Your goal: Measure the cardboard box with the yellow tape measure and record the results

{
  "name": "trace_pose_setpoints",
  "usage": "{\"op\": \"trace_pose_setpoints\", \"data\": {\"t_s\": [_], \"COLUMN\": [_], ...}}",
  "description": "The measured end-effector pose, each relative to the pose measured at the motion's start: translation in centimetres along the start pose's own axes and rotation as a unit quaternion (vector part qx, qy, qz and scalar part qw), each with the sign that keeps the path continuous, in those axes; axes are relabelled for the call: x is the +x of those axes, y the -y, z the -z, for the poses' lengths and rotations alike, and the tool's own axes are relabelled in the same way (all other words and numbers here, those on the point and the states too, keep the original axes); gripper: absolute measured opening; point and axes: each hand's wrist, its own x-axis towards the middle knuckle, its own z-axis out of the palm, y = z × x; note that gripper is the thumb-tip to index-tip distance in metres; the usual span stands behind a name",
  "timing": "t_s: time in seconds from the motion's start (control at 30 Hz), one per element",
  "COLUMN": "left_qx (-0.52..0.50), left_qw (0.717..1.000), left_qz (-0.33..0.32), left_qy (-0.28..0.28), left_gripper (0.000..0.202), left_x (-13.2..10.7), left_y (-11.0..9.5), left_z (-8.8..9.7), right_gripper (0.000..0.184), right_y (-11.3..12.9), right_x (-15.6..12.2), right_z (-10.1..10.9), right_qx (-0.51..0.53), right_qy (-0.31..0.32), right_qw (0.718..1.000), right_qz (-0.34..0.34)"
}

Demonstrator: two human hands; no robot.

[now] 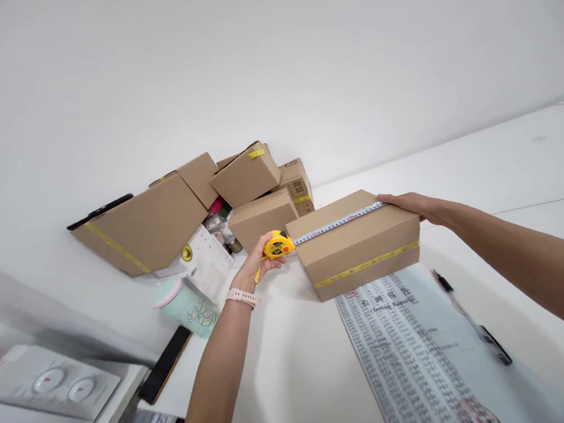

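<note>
"Looking at the left hand point(257, 262), what do you see?"

"It is just left of the middle of the picture. Its fingers are wrapped around a yellow tape measure point(279, 244). Just behind it is a pink wristband point(242, 298)."

"Where is the long strip with numbers point(337, 223)?"

"It comes out of the tape measure and goes across the top of a brown box point(364, 267), a bit right of the middle. It runs from the left edge to the right edge."

"What about the right hand point(408, 204)?"

"It touches that right edge, at the end of the strip. Most of its fingers are hidden, so I can't tell if they pinch the strip."

"What is below the box?"

"A big printed paper point(416, 358), at the lower right, on a white table point(296, 363). The box hides its top part. A pen point(469, 316) lies near the paper's right side."

"And over on the left?"

"More brown boxes point(246, 178) are piled up, left of the middle. A green cup point(192, 310) is below them, at the lower left."
</note>
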Motion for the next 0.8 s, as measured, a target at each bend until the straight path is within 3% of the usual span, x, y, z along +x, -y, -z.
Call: {"op": "trace_pose_setpoints", "data": {"t_s": [0.3, 0.43, 0.53, 0.67, 0.8], "left_qx": [0.010, 0.009, 0.013, 0.039, 0.006], "left_qw": [1.000, 1.000, 0.999, 0.996, 0.963], "left_qz": [0.001, -0.015, -0.038, -0.031, 0.065], "left_qy": [-0.005, -0.015, -0.011, 0.077, 0.261], "left_gripper": [0.045, 0.043, 0.039, 0.052, 0.079], "left_x": [-0.2, -0.2, -1.5, -6.5, -12.3], "left_y": [-0.1, -0.1, -0.7, -1.3, 2.0], "left_z": [0.0, -0.2, -0.8, -2.8, -6.7], "right_gripper": [0.043, 0.036, 0.034, 0.039, 0.045], "right_y": [0.3, 0.4, 1.0, 3.4, 6.4], "right_x": [-0.3, 0.0, 0.2, -0.9, -3.9], "right_z": [-0.2, -0.3, 0.3, 2.0, 2.6], "right_qx": [0.005, -0.009, -0.031, -0.013, -0.003], "right_qy": [-0.022, -0.033, -0.058, -0.036, 0.072], "right_qw": [1.000, 0.999, 0.996, 0.991, 0.971], "right_qz": [-0.007, 0.043, 0.065, 0.128, 0.227]}}
